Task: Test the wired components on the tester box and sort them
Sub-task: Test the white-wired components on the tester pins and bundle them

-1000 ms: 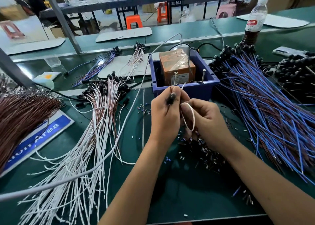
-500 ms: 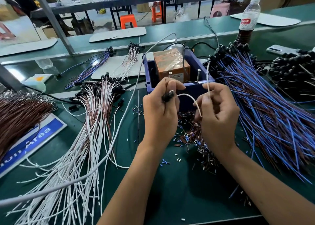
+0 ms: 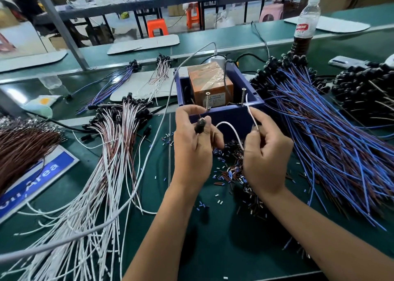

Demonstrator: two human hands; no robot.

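Holding the black component [image 3: 200, 125] pinched in the left hand [image 3: 193, 144], the person keeps its white lead [image 3: 231, 131] looped across to the right hand [image 3: 266, 153], whose thumb and fingers pinch the wire near its end, so the tip stands up just beside the right screw [image 3: 243, 96] of the tester box [image 3: 223, 114], directly beyond both hands. To do this well, I judge the bare tip should be pressed squarely against that screw while the other lead meets the left screw [image 3: 207, 100] just above the left hand; whether either touches yet I cannot tell. Compared with half a second ago, the right hand has lifted the wire end closer to the box rim and the loop has widened. Sorted white-wired pieces [image 3: 102, 163] lie left of the left hand, blue-wired ones [image 3: 330, 142] right of the right hand.
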